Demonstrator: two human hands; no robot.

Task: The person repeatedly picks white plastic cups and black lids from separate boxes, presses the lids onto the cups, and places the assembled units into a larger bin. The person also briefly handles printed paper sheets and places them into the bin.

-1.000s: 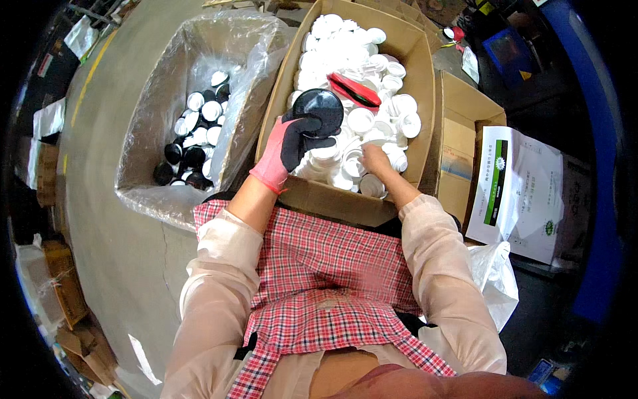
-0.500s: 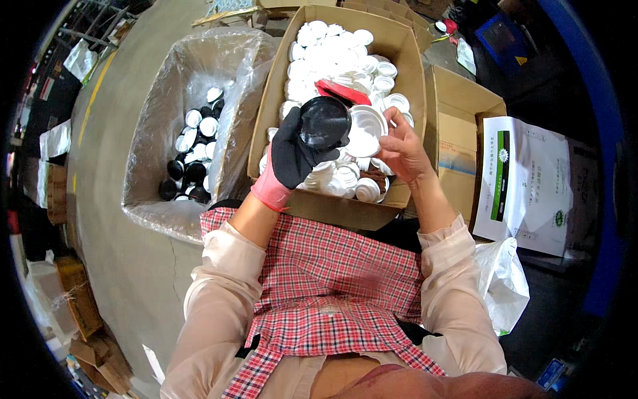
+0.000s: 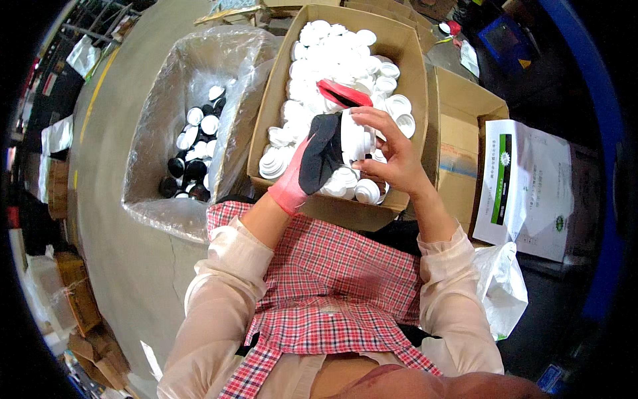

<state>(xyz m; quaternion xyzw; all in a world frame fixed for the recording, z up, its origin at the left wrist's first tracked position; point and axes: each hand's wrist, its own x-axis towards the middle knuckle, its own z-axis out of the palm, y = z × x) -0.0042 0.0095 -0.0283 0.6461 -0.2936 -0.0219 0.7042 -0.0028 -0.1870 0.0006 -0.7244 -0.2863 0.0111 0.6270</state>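
Over the middle cardboard box my left hand, in a black and pink glove, is closed round a round black lid, now almost wholly hidden by the glove and the white part. My bare right hand grips a round white plastic lid by its rim, thumb and fingers on opposite edges. The white lid stands on edge, pressed against the left palm. Beneath both hands, white plastic lids are heaped in the box. A red and black item, perhaps a glove, lies on that heap.
On the left stands a box lined with clear plastic, holding black and white assembled lids. To the right are another cardboard box, a white printed sheet or carton and a white bag.
My right hand has brought the white lid leftward against the left hand. My left hand has turned the black lid from face-up to edge-on, so the glove's back shows.
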